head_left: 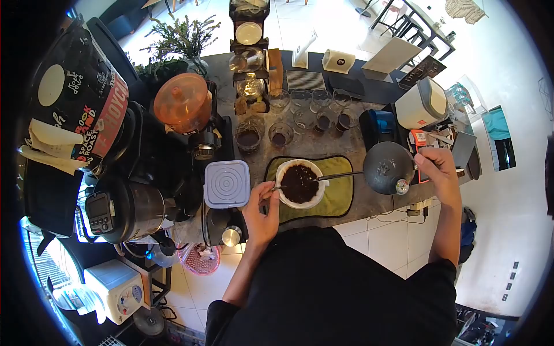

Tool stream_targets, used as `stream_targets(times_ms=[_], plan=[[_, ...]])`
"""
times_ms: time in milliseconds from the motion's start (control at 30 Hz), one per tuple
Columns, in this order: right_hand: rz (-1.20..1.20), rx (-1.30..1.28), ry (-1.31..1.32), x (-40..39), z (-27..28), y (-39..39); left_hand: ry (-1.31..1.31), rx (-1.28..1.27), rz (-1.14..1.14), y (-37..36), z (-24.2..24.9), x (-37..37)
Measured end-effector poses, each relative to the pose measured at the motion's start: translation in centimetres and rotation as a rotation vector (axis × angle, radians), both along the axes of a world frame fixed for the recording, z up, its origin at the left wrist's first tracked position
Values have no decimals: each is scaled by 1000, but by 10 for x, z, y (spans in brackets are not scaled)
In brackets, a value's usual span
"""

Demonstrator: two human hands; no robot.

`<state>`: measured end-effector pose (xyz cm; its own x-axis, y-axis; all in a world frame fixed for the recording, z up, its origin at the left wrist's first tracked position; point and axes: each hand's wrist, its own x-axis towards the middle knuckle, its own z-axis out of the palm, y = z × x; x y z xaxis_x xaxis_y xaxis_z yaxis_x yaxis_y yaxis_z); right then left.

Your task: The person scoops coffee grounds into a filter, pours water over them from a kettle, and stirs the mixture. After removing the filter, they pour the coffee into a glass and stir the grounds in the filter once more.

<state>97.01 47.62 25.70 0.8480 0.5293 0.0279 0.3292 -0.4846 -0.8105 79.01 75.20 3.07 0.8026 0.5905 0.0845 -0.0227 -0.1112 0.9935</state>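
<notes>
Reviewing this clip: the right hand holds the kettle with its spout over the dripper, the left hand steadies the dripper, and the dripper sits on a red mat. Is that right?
Not quite: the mat is green, not red, as the head view shows. The rest stands: the right hand holds the kettle with its spout over the dripper, and the left hand steadies the dripper.

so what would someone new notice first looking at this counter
Probably the white cone dripper full of dark wet coffee grounds, standing on a green cloth mat at the counter's near edge. The right hand holds a dark gooseneck kettle, its thin spout reaching over the dripper, while the left hand touches the dripper's left rim. Further left, an orange translucent domed lid stands out on the dark machines.
</notes>
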Motion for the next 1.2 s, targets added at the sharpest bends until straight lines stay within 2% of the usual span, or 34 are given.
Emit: stream_targets(times_ms=[167, 367, 600, 633, 700, 767, 833, 900, 933, 1000, 1033, 1100, 1200], plan=[[-39, 56, -51, 0, 12, -6, 32, 12, -24, 0, -2, -3], [-40, 116, -131, 0, 26, -6, 43, 43, -55, 1, -29, -3], [-131, 140, -113, 2, 27, -20, 107, 105, -77, 3, -45, -4], [-129, 186, -41, 8, 23, -36, 128, 109, -93, 4, -48, -5], [-127, 233, 31, 8, 10, -40, 150, 115, -108, 4, -51, -4], [-256, 361, -46, 0, -5, -22, 205, 81, -151, 3, -54, -5], [-192, 402, 40, 8, -31, -36, 229, 77, -162, 3, -60, -5], [-410, 548, 115, 2, -60, -36, 254, 75, -179, 2, -64, -5], [-414, 551, 116, 4, -77, -44, 285, 114, -187, 2, -65, -4], [-262, 699, 376, 11, -114, -65, 318, 160, -200, 1, -71, -3], [-265, 705, 376, 9, -132, -68, 314, 189, -186, 0, -77, -3], [-430, 784, 425, -1, -167, -76, 309, 222, -177, 0, -80, -2], [-442, 892, 544, -11, -207, -84, 352, 226, -221, 2, -78, -1]])
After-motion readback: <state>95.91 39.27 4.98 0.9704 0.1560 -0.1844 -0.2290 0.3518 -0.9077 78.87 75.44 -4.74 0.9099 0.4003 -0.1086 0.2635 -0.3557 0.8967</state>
